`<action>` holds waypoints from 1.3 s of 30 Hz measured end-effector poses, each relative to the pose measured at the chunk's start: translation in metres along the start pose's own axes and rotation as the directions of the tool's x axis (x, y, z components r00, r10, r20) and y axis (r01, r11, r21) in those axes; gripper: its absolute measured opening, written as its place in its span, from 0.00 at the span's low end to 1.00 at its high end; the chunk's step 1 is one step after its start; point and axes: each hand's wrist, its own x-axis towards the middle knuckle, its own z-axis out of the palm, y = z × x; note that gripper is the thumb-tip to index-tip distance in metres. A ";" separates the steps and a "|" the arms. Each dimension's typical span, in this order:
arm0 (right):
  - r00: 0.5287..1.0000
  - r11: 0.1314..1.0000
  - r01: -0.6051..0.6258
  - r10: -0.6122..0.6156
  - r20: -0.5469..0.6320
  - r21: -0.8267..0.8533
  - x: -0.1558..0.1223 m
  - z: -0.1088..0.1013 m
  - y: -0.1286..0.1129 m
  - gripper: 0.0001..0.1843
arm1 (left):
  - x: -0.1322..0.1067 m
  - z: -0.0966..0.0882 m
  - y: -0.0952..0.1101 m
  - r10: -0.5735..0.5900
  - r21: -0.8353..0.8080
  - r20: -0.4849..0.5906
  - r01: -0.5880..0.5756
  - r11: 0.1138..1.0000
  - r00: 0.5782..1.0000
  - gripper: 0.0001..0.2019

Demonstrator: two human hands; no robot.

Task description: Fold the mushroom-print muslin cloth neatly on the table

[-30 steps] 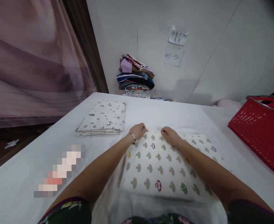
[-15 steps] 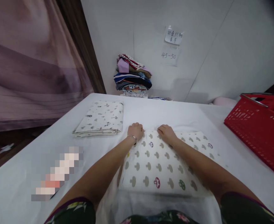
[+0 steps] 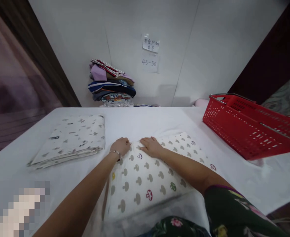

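Note:
In front of me on the white table lies a folded white cloth printed with grey mushrooms and a few coloured ones. My left hand, with a bracelet at the wrist, is closed at its far left corner and seems to pinch the edge there. Along the same far edge, my right hand rests palm down on the cloth with its fingers stretched out. Part of the cloth's right side is covered by my right forearm. A second folded cloth, white with small grey prints, lies to the left, apart from my hands.
A red plastic basket with metal handles stands on the right of the table. Behind the far edge rises a stack of folded fabrics against the wall. Handwritten paper signs hang above. A blurred-out patch covers something at the lower left.
The view has swung right, so the table and wall things sit further left and more of the red basket shows. My right hand's fingers now lie flatter on the mushroom cloth.

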 end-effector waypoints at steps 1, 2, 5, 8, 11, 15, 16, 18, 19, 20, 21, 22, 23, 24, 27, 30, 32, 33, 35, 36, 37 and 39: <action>1.000 1.000 -0.002 0.002 -0.007 -0.001 0.000 0.001 0.000 0.26 | -0.003 0.000 0.002 0.024 0.020 -0.033 -0.023 1.000 0.999 0.15; 1.000 1.000 -0.002 0.002 -0.010 -0.002 0.000 0.002 0.000 0.26 | -0.006 0.001 0.005 0.060 0.042 -0.073 -0.057 0.997 0.996 0.16; 1.000 1.000 -0.003 0.003 -0.015 -0.008 0.000 0.005 0.000 0.26 | -0.017 0.008 0.016 0.232 0.113 -0.174 -0.214 0.970 0.957 0.19; 1.000 1.000 -0.002 0.002 -0.011 -0.008 0.001 0.004 -0.001 0.26 | -0.028 0.023 0.025 0.343 0.154 -0.120 -0.324 0.934 0.932 0.24; 0.999 1.000 -0.014 0.013 0.042 0.013 0.001 -0.002 -0.001 0.28 | -0.034 0.036 0.026 0.337 0.171 -0.045 -0.325 0.930 0.940 0.29; 0.993 0.994 -0.108 0.109 0.040 -0.018 -0.018 -0.017 0.017 0.34 | -0.035 0.040 0.023 0.342 0.179 -0.057 -0.328 0.928 0.938 0.30; 0.989 0.989 -0.142 0.144 0.030 -0.039 -0.027 -0.021 0.026 0.35 | -0.035 0.040 0.022 0.343 0.176 -0.057 -0.329 0.928 0.937 0.30; 0.973 0.970 -0.229 0.231 0.019 -0.086 -0.047 -0.028 0.049 0.37 | -0.034 0.039 0.021 0.342 0.167 -0.056 -0.329 0.929 0.938 0.30; 0.958 0.953 -0.284 0.287 0.015 -0.107 -0.058 -0.031 0.061 0.38 | -0.033 0.040 0.021 0.343 0.162 -0.057 -0.330 0.930 0.938 0.30; 0.936 0.930 -0.348 0.353 0.016 -0.122 -0.067 -0.034 0.073 0.38 | -0.033 0.040 0.021 0.347 0.158 -0.058 -0.335 0.929 0.936 0.29; 0.910 0.904 -0.408 0.414 0.025 -0.126 -0.074 -0.036 0.084 0.39 | -0.033 0.040 0.021 0.351 0.154 -0.059 -0.339 0.928 0.934 0.29; 0.889 0.884 -0.450 0.457 0.036 -0.125 -0.080 -0.037 0.094 0.39 | -0.032 0.040 0.022 0.355 0.151 -0.058 -0.343 0.927 0.933 0.29; 0.873 0.870 -0.478 0.486 0.047 -0.122 -0.083 -0.038 0.101 0.39 | -0.032 0.041 0.023 0.358 0.147 -0.055 -0.347 0.926 0.932 0.29; 0.867 0.865 -0.487 0.496 0.055 -0.118 -0.085 -0.038 0.105 0.39 | -0.032 0.041 0.023 0.360 0.144 -0.053 -0.350 0.926 0.931 0.29; 0.874 0.874 -0.474 0.482 0.066 -0.102 -0.084 -0.037 0.109 0.39 | -0.033 0.041 0.024 0.359 0.136 -0.051 -0.350 0.927 0.932 0.29; 0.870 0.869 -0.487 0.492 0.041 -0.087 -0.088 -0.038 0.113 0.40 | -0.032 0.042 0.022 0.358 0.132 -0.051 -0.349 0.928 0.932 0.29; 0.831 0.827 -0.553 0.556 -0.001 -0.104 -0.094 -0.039 0.121 0.39 | -0.032 0.043 0.022 0.364 0.126 -0.055 -0.355 0.926 0.930 0.29; 0.806 0.800 -0.589 0.592 -0.012 -0.113 -0.098 -0.040 0.126 0.39 | -0.032 0.043 0.021 0.365 0.123 -0.059 -0.357 0.926 0.929 0.29; 0.770 0.765 -0.633 0.638 0.007 -0.120 -0.102 -0.040 0.135 0.39 | -0.033 0.043 0.022 0.365 0.116 -0.059 -0.357 0.927 0.929 0.29; 0.765 0.762 -0.637 0.643 0.024 -0.119 -0.103 -0.040 0.139 0.39 | -0.033 0.042 0.022 0.361 0.115 -0.055 -0.353 0.928 0.931 0.29; 0.767 0.765 -0.633 0.640 0.033 -0.119 -0.103 -0.040 0.142 0.39 | -0.033 0.042 0.023 0.357 0.114 -0.049 -0.350 0.930 0.933 0.29; 0.773 0.771 -0.625 0.633 0.037 -0.117 -0.102 -0.040 0.145 0.38 | -0.034 0.041 0.023 0.357 0.112 -0.039 -0.351 0.930 0.933 0.29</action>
